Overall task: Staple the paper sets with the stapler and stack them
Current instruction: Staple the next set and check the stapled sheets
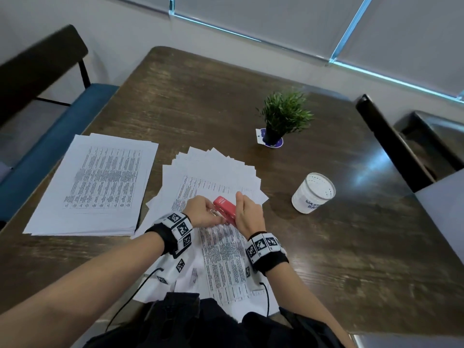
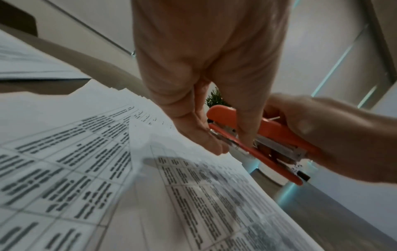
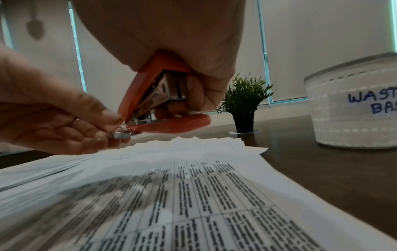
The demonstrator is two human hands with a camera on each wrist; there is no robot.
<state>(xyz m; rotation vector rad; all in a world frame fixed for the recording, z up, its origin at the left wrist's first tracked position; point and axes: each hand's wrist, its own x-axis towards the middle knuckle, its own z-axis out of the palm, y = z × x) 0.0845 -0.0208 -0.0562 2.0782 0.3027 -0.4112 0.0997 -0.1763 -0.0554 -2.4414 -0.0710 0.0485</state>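
The right hand [image 1: 247, 212] clenches the red stapler [image 1: 225, 209] in a full grip, lifted clear of the papers [image 1: 221, 252], with its top hinged open so the metal magazine shows. The left hand [image 1: 200, 212] pinches something small and silver at the stapler's nose; probably a strip of staples or a jammed one, but I cannot tell which. Holding the tool up between both hands suits loading or clearing, not stapling. The papers lie fanned on the counter [image 1: 326, 247] directly below, corners spread so sets can be picked off. A squared stack [image 1: 95, 184] sits to the left, apparently the finished sets.
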